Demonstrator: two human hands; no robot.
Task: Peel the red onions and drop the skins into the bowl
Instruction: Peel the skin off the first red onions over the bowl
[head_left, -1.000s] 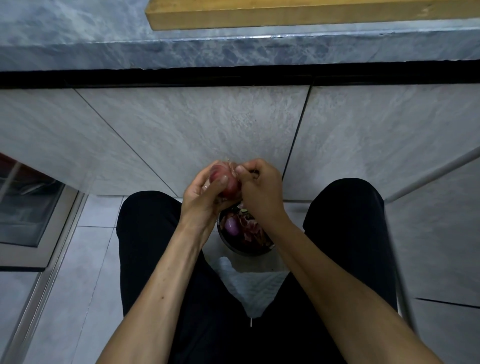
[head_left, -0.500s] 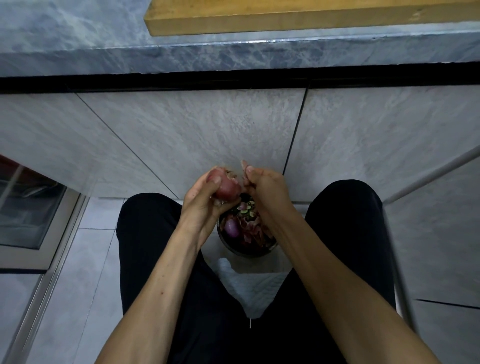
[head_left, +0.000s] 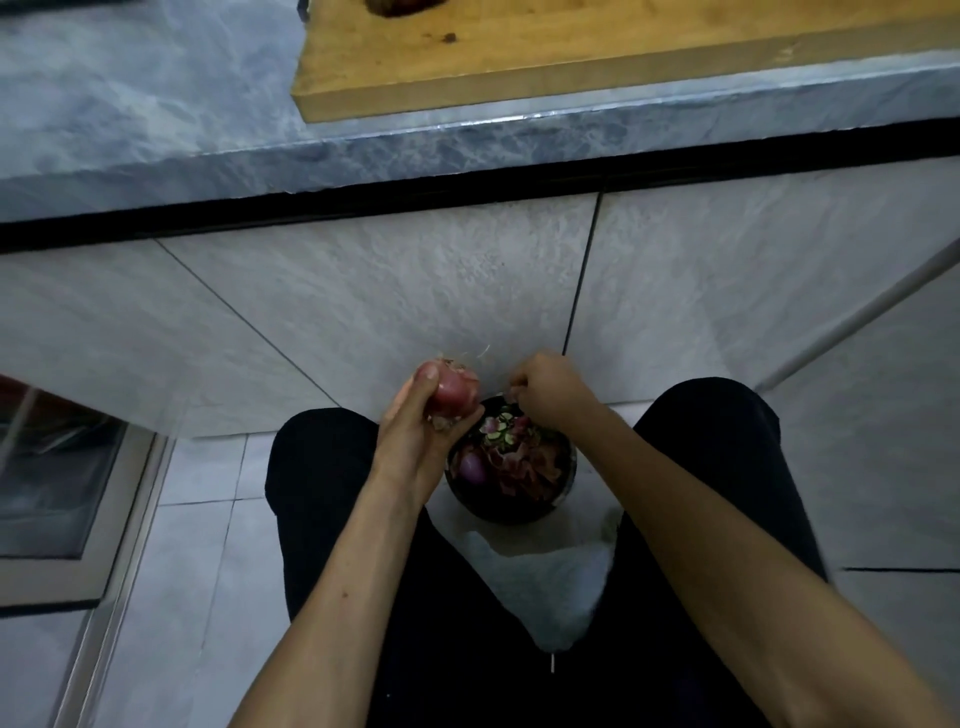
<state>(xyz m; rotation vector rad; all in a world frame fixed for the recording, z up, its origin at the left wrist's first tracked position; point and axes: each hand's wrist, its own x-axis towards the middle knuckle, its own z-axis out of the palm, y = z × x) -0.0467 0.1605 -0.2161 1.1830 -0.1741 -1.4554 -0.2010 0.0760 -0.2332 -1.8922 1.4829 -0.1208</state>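
My left hand (head_left: 415, 431) grips a red onion (head_left: 457, 389) with thin roots sticking up, held just above the left rim of the dark bowl (head_left: 563, 499). The bowl sits on the floor between my knees and holds a heap of red onion skins (head_left: 519, 462) and a small peeled purple onion (head_left: 470, 467). My right hand (head_left: 548, 387) hovers over the bowl's far rim, apart from the onion, fingers curled with a scrap of skin (head_left: 511, 396) pinched at their tips.
A white plastic bag (head_left: 550, 582) lies on the floor in front of the bowl. Above, a grey marble counter edge (head_left: 363, 150) carries a wooden cutting board (head_left: 571, 57). A tiled cabinet face stands behind the bowl; a glass-fronted frame (head_left: 57, 483) is at left.
My right hand has come away from the onion to the right and now hangs over the bowl. My left hand keeps the onion. The camera has tilted up, showing more of the counter.
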